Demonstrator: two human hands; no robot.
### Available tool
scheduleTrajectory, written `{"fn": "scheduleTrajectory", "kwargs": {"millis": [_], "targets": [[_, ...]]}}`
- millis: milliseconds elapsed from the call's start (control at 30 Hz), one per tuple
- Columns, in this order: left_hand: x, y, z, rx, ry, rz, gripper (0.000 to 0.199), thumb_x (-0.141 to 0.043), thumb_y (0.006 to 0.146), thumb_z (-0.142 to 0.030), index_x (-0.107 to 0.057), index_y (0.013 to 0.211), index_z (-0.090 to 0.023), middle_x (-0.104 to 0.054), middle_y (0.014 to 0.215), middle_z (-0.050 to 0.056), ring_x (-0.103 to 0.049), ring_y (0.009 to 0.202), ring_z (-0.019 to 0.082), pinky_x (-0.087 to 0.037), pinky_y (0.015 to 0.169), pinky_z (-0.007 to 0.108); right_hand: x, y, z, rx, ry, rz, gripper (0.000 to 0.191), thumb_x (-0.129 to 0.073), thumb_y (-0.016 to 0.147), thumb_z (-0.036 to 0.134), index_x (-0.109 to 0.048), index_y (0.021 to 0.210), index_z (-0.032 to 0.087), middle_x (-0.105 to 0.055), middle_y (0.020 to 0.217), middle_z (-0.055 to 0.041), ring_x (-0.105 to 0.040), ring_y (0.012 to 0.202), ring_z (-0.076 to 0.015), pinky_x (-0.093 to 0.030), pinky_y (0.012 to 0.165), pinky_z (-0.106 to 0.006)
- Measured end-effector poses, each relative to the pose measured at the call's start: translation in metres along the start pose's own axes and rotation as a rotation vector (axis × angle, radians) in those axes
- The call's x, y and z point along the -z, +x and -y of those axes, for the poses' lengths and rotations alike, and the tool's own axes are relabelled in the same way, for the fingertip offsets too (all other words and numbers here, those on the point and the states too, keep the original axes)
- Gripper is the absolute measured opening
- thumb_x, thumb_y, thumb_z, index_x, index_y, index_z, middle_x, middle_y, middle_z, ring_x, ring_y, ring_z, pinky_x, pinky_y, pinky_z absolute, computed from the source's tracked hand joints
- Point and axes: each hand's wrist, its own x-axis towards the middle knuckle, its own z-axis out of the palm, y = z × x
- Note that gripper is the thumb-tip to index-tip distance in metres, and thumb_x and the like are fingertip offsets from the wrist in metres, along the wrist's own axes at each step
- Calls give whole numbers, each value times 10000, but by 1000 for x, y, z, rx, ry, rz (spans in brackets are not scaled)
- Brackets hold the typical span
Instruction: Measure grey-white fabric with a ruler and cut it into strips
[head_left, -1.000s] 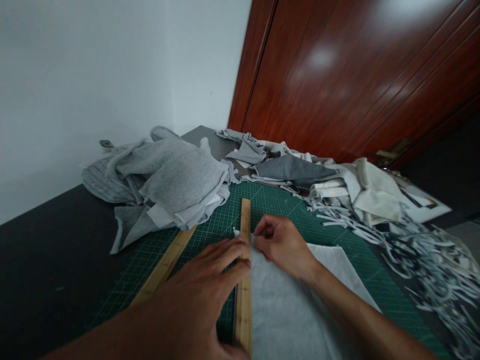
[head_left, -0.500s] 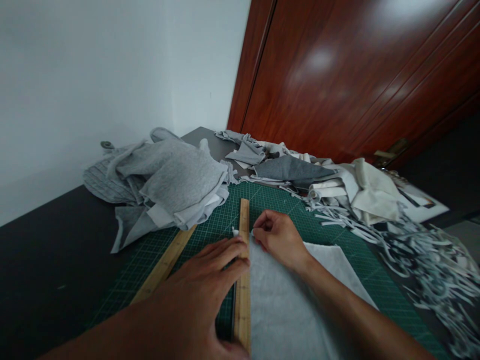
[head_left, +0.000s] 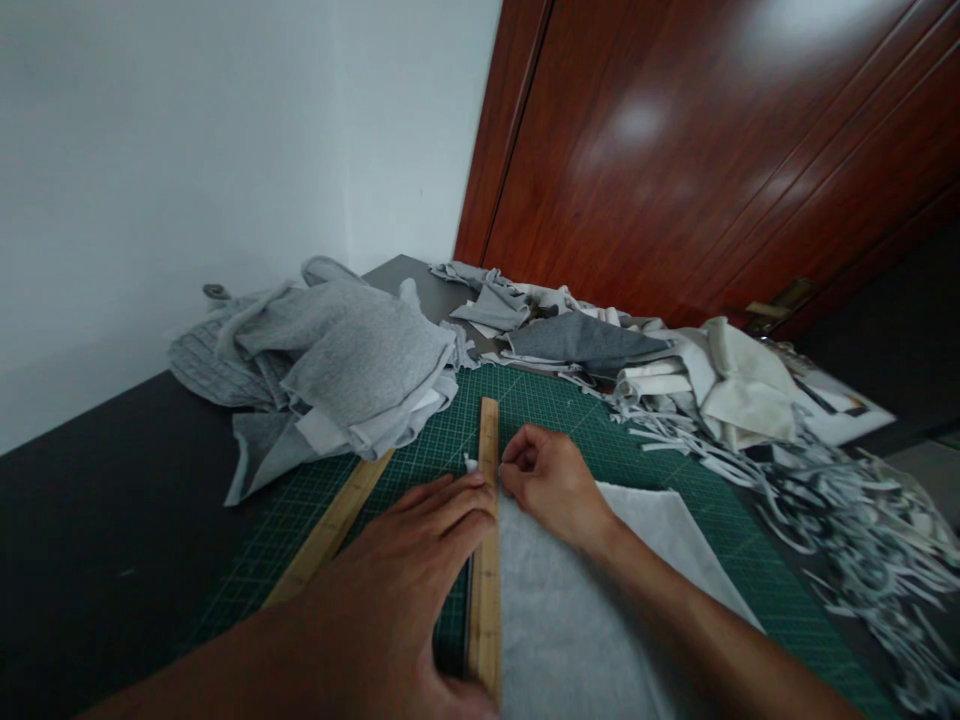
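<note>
A wooden ruler [head_left: 489, 580] lies lengthwise in front of me on a green cutting mat [head_left: 517, 385]. My left hand [head_left: 412, 560] presses on it, its fingers stretched over the wood and the thumb spread towards me. Light grey fabric [head_left: 555, 620] lies flat along the ruler's right side. At the fabric's far left corner, my right hand [head_left: 555, 485] has thumb and forefinger pinched on the edge close beside the ruler; the pinched bit itself is mostly hidden. A small white scrap [head_left: 471, 464] shows just left of the ruler, beyond my left fingertips.
A second wooden ruler [head_left: 330, 530] lies slanted at left, partly under a heap of grey fabric [head_left: 352, 350]. Folded cloth pieces [head_left: 585, 340] line the back. Tangled fabric strips [head_left: 855, 540] cover the right side. A white wall and a reddish wooden door [head_left: 675, 160] stand behind.
My right hand has shifted slightly left, closer to the ruler, at the fabric's corner. My left hand and the ruler stay nearly in place.
</note>
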Motion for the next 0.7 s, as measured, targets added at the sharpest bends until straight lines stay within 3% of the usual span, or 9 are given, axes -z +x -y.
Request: {"fn": "scheduleTrajectory", "kwargs": {"millis": [267, 433, 600, 700], "targets": [[-3, -2, 1, -4, -9, -25, 1001, -968, 575, -548, -617, 1442, -189, -550, 1642, 187, -469, 1548, 454, -311, 1324, 635, -4, -21, 0, 41, -17, 3, 229, -649, 732, 18, -594, 680, 235, -622, 603, 54, -573, 562, -145, -368, 518, -241], [0, -1, -2, 57, 65, 63, 1071, -954, 577, -608, -601, 1474, -141, -444, 1709, 239, -408, 1584, 470, -333, 1303, 662, -6, -41, 4, 39, 8, 27, 261, -611, 752, 9, -544, 655, 242, -577, 577, 63, -538, 532, -139, -348, 500, -244], [-3, -3, 1, 14, 66, 20, 1129, -911, 613, -726, -569, 1524, -152, -453, 1705, 235, -428, 1572, 470, -330, 1309, 643, -8, -65, 8, 31, 82, 81, 233, -589, 772, 27, -554, 678, 237, -571, 604, 56, -525, 545, -140, -360, 517, -248], [-4, -3, 1, 18, 82, 31, 1081, -929, 591, -714, -616, 1458, -149, -474, 1688, 242, -432, 1569, 472, -342, 1302, 645, -8, -80, 9, 3, 129, 100, 220, -584, 756, 35, -551, 674, 237, -557, 604, 55, -503, 547, -139, -342, 507, -246]]}}
